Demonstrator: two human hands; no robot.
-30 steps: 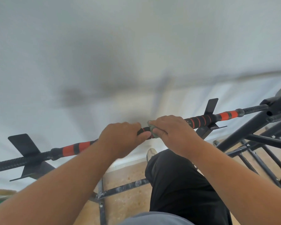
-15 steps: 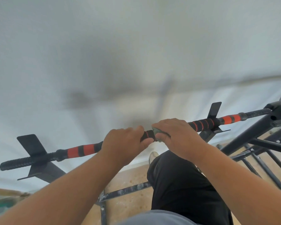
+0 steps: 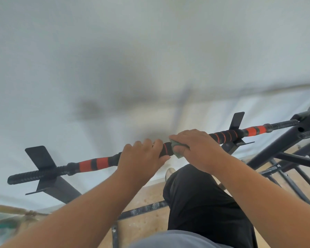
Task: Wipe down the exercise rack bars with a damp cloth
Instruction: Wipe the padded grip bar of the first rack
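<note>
Mid-wipe: the right hand (image 3: 195,149) clamped a small grey-green damp cloth (image 3: 176,148) around the black-and-orange foam-padded rack bar (image 3: 97,163), while the left hand (image 3: 141,161) gripped the bar just beside it. Next, probably, the cloth needed sliding along toward the unwiped padding.

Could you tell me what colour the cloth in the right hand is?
The cloth is pale green, seen in the head view.
</note>
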